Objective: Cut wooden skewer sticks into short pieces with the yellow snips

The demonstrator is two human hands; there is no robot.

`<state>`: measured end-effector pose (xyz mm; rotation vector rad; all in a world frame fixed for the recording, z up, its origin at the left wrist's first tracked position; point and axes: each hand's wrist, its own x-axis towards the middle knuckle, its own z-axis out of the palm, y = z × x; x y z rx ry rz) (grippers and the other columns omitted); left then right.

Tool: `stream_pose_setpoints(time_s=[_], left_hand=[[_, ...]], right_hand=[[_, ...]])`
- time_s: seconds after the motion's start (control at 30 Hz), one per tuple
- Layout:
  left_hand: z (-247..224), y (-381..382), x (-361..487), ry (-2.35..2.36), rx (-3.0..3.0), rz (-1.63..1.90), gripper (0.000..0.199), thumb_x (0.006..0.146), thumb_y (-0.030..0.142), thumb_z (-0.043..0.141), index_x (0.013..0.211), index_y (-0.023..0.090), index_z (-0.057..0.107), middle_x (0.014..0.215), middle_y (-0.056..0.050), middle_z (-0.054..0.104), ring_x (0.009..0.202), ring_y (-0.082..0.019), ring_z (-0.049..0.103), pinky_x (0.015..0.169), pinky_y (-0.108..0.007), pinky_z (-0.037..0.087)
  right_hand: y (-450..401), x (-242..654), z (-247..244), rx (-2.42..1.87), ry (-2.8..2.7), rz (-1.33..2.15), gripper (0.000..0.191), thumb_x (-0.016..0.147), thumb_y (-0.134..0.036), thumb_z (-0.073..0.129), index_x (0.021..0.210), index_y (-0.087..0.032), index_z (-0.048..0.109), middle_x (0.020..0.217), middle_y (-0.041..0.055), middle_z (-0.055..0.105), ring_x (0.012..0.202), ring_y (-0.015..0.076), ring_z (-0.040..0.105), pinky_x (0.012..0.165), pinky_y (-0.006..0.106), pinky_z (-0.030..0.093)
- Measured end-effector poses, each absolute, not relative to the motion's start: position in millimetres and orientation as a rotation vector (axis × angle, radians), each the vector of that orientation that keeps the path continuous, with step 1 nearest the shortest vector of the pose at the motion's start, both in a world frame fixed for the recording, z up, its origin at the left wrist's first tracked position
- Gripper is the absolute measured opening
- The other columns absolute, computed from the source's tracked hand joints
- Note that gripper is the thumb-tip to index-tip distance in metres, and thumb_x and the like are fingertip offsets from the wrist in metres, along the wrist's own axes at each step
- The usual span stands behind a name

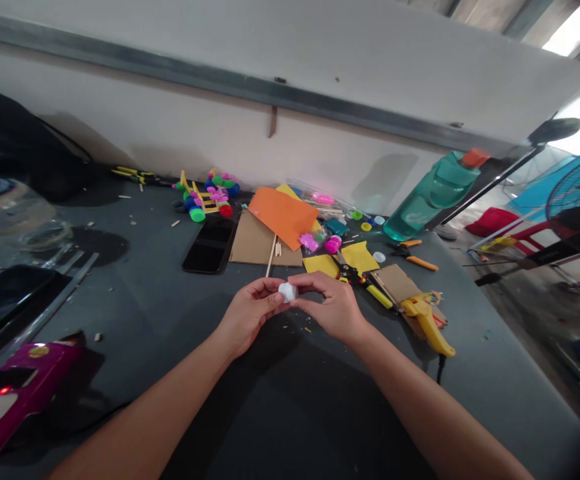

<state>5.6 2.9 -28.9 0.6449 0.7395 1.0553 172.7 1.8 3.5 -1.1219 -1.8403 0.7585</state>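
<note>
A small white round piece (287, 292), perhaps a bottle cap, is pinched by the fingertips of both hands just above the dark table. My left hand (251, 310) closes on it from the left, and my right hand (329, 303) from the right. A thin wooden stick (271, 257) runs up from behind the left fingers toward the cardboard; whether the hand touches it is unclear. Beyond the hands lie brown cardboard (247, 241), an orange sheet (283, 215) and short stick pieces (278, 249). Black-and-yellow scissors or pliers (353, 272) rest on yellow paper (323, 264).
A yellow glue gun (427, 323) and orange-handled pliers (415, 257) lie at right, near a teal bottle (427, 200). Behind left are a black phone (211, 244) and colourful cap-and-stick models (207, 197). A magenta power strip (30, 380) and clear jar (15, 213) occupy the left.
</note>
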Motion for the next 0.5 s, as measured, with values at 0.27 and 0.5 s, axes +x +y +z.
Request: stream_pose_setpoints(time_s=[0.27, 0.5], left_hand=[[-30.2, 3.2, 6.0, 0.758, 0.634, 1.055, 0.021, 0.067, 0.015, 0.073, 0.086, 0.013, 0.066, 0.085, -0.006, 0.068, 0.079, -0.015, 0.063, 0.079, -0.029, 0.05], [-29.9, 3.4, 6.0, 0.753, 0.635, 1.053, 0.018, 0.067, 0.015, 0.072, 0.085, 0.012, 0.066, 0.084, -0.005, 0.068, 0.08, -0.014, 0.063, 0.079, -0.028, 0.05]], right_hand=[[0.4, 172.3, 3.2, -1.111, -1.891, 0.656, 0.027, 0.071, -0.017, 0.067, 0.097, -0.025, 0.066, 0.089, 0.0027, 0.068, 0.08, 0.0171, 0.063, 0.074, 0.035, 0.053], [0.5, 172.2, 4.3, -1.082, -1.942, 0.557, 0.024, 0.072, -0.015, 0.067, 0.094, -0.025, 0.066, 0.091, 0.0026, 0.069, 0.085, 0.0176, 0.063, 0.076, 0.034, 0.051]])
